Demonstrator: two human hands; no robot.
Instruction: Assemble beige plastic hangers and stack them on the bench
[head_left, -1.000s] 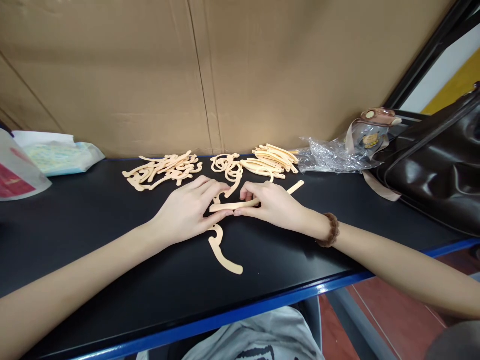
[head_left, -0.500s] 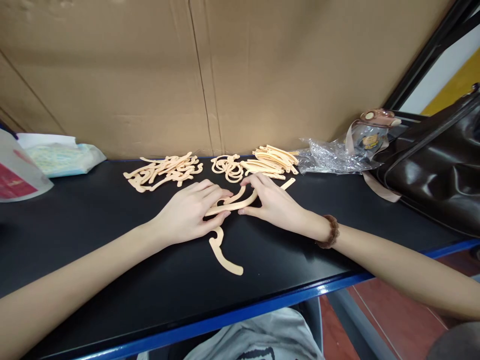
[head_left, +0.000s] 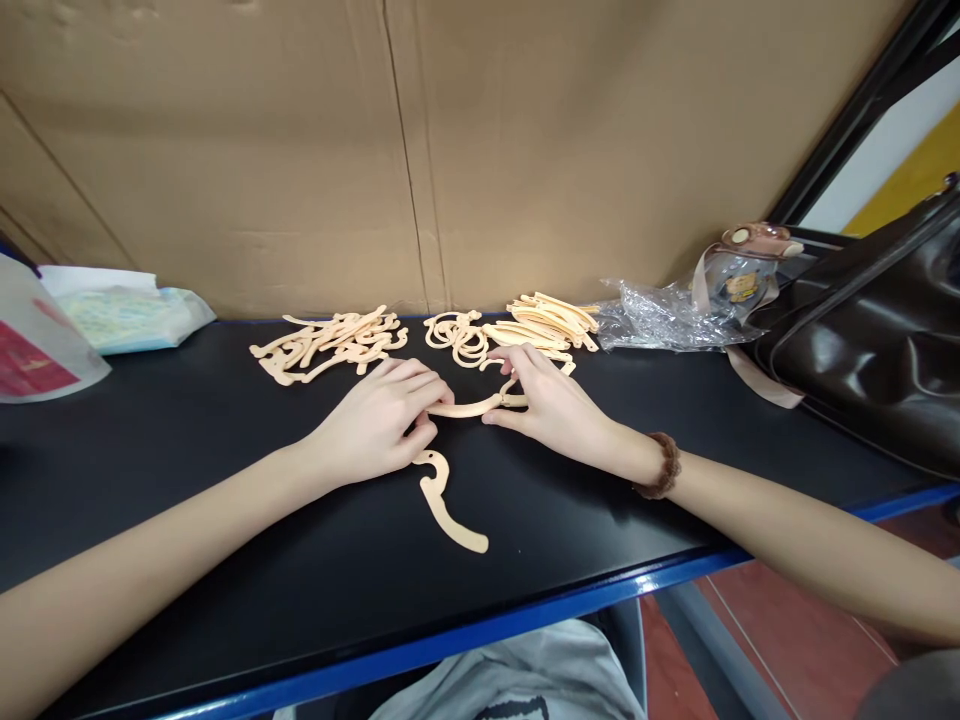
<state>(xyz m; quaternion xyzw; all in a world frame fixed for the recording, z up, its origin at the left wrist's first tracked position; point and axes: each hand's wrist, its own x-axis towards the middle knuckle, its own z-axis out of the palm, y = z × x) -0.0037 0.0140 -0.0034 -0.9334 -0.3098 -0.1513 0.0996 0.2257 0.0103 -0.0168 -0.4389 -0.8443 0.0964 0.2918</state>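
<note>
My left hand [head_left: 386, 418] is closed round one end of a curved beige hanger arm [head_left: 469, 409], held just above the tabletop. At the arm's other end, the thumb and fingers of my right hand [head_left: 555, 405] grip it where it meets another beige piece. My fingers partly cover that joint, so I cannot tell how the pieces are fastened. Below my left hand, a loose hanger arm [head_left: 450, 515] with a hooked, holed end lies on the black table [head_left: 300, 580].
Behind my hands lie piles of hanger arms [head_left: 330, 340], ring-shaped hooks [head_left: 457, 335] and thin bars [head_left: 544, 320]. Clear plastic wrap [head_left: 652, 315], a bottle [head_left: 739, 280] and a dark bag [head_left: 870, 340] stand right. A tissue pack [head_left: 135, 315] and white-red container [head_left: 41, 340] are left.
The held pieces have shifted and turned: the arm now spans straight between my hands, with a joint showing by my right fingers. My left fingers have closed further round their end.
</note>
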